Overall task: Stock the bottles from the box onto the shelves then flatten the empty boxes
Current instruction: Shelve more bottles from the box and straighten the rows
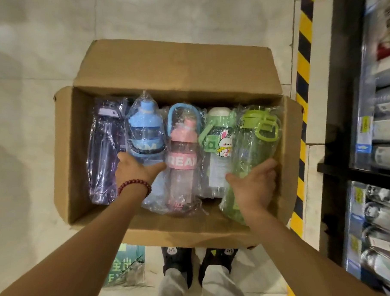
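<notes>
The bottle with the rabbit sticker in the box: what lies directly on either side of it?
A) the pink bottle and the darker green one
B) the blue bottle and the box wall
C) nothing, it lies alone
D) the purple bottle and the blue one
A: the bottle with the rabbit sticker lies between the pink bottle and the darker green bottle, which the right hand grips inside the box.

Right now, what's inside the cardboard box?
Cardboard box: five wrapped bottles, purple, blue, pink, rabbit-sticker green, green. Anything beneath them is covered.
</notes>
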Tool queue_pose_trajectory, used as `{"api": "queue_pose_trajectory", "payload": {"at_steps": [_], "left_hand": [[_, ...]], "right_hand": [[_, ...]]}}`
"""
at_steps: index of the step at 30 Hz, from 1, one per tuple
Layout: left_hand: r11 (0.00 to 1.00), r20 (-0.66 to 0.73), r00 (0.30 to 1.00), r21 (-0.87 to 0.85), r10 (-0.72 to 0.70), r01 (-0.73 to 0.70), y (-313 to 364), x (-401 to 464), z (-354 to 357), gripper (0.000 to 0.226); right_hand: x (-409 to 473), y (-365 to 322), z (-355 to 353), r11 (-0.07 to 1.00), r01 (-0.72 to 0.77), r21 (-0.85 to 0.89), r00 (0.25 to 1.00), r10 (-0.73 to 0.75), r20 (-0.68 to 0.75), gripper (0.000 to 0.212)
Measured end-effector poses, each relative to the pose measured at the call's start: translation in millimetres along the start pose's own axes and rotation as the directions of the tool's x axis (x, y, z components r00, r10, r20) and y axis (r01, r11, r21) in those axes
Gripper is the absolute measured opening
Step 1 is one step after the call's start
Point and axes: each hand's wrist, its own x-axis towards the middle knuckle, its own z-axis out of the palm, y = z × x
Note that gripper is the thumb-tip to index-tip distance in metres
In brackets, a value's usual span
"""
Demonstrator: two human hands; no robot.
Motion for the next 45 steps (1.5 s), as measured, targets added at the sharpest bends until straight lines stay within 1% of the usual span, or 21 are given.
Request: {"api": "queue_pose_trajectory", "payload": {"at_steps": [4, 8, 10, 12, 15, 17, 19, 21, 24, 27, 29, 30, 32, 34, 35, 36, 37, 39, 40, 42, 45], "left_hand": [[0.999, 0.031, 0.999, 0.044, -0.006, 0.005, -1.5, 3.6, -0.1, 0.092], [0.983, 0.059, 0.997, -0.177, -0.043, 0.053, 5.9, -4.6, -1.1, 0.089], [0.973, 0.077, 0.997, -0.225, -0.028, 0.044, 6.4, -12.4, -5.7, 0.088], [0.961, 0.084, 0.996, -0.277, 0.025, -0.001, 4.6, -24.8, -13.2, 0.088], [0.925, 0.082, 0.989, -0.370, 0.120, -0.082, 6.9, -51.5, -32.4, 0.086], [0.891, 0.071, 0.980, -0.433, 0.187, -0.139, 16.9, -74.3, -53.2, 0.080], [0.844, 0.067, 0.967, -0.506, 0.245, -0.179, 30.4, -97.2, -78.6, 0.085], [0.808, 0.035, 0.953, -0.541, 0.300, -0.234, 48.0, -121.1, -109.0, 0.093], [0.746, 0.014, 0.916, -0.585, 0.401, -0.318, 78.3, -161.1, -160.0, 0.089], [0.678, 0.010, 0.840, -0.596, 0.543, -0.431, 115.7, -211.2, -211.7, 0.075], [0.612, 0.013, 0.773, -0.620, 0.634, -0.491, 138.7, -243.6, -243.6, 0.060], [0.575, 0.013, 0.731, -0.627, 0.682, -0.525, 150.0, -260.2, -258.7, 0.058], [0.501, 0.003, 0.644, -0.632, 0.765, -0.591, 168.3, -290.7, -285.1, 0.065], [0.437, 0.008, 0.572, -0.653, 0.820, -0.618, 181.0, -322.0, -308.0, 0.073], [0.411, 0.022, 0.537, -0.671, 0.843, -0.618, 185.7, -338.2, -319.3, 0.075], [0.392, 0.044, 0.502, -0.685, 0.864, -0.614, 189.1, -353.6, -329.9, 0.072], [0.382, 0.069, 0.470, -0.693, 0.880, -0.612, 191.8, -369.4, -340.4, 0.067], [0.349, 0.109, 0.387, -0.694, 0.916, -0.630, 196.7, -401.4, -360.0, 0.061], [0.325, 0.125, 0.338, -0.697, 0.933, -0.640, 199.1, -416.0, -368.0, 0.063], [0.281, 0.152, 0.250, -0.713, 0.956, -0.643, 202.8, -444.6, -379.8, 0.068], [0.199, 0.186, 0.090, -0.731, 0.978, -0.653, 208.2, -497.5, -388.6, 0.054]], "right_hand": [[7.8, 4.1, -0.6, 0.995, -0.036, 0.096, 0.999, 0.036, -0.003, 0.093], [6.3, 3.4, -8.8, 0.984, -0.050, 0.173, 0.997, 0.040, 0.062, 0.089], [1.3, 1.9, -17.3, 0.972, -0.061, 0.225, 0.994, 0.040, 0.101, 0.089], [-7.8, 0.7, -27.5, 0.961, -0.067, 0.270, 0.991, 0.032, 0.134, 0.090], [-28.7, -1.6, -48.7, 0.933, -0.067, 0.353, 0.982, -0.001, 0.188, 0.103], [-45.2, -4.8, -68.9, 0.923, -0.089, 0.375, 0.972, -0.003, 0.237, 0.109], [-62.4, -9.6, -98.0, 0.908, -0.083, 0.411, 0.965, -0.030, 0.262, 0.110], [-79.7, -15.7, -136.6, 0.878, -0.033, 0.478, 0.963, -0.099, 0.249, 0.108], [-111.1, -29.0, -202.1, 0.794, 0.026, 0.608, 0.960, -0.189, 0.207, 0.106], [-146.5, -41.6, -269.8, 0.727, 0.069, 0.683, 0.965, -0.223, 0.140, 0.111], [-167.8, -46.8, -314.9, 0.642, 0.119, 0.758, 0.968, -0.245, 0.055, 0.092], [-176.8, -48.4, -336.8, 0.612, 0.144, 0.778, 0.968, -0.249, 0.017, 0.090], [-196.1, -48.4, -376.6, 0.552, 0.204, 0.808, 0.962, -0.268, -0.060, 0.104], [-220.3, -44.7, -409.5, 0.541, 0.228, 0.809, 0.965, -0.236, -0.115, 0.141], [-235.3, -42.8, -424.2, 0.542, 0.243, 0.805, 0.967, -0.205, -0.154, 0.150], [-250.8, -39.9, -439.2, 0.519, 0.265, 0.813, 0.962, -0.195, -0.189, 0.148], [-263.4, -35.6, -451.7, 0.506, 0.280, 0.816, 0.959, -0.173, -0.223, 0.137], [-289.2, -28.2, -478.0, 0.491, 0.344, 0.800, 0.936, -0.115, -0.332, 0.102], [-298.4, -21.8, -489.5, 0.486, 0.371, 0.791, 0.921, -0.085, -0.379, 0.092], [-320.4, -9.7, -510.6, 0.464, 0.428, 0.776, 0.886, -0.044, -0.462, 0.091], [-359.8, 14.1, -539.3, 0.455, 0.488, 0.745, 0.826, 0.036, -0.563, 0.103]]}}
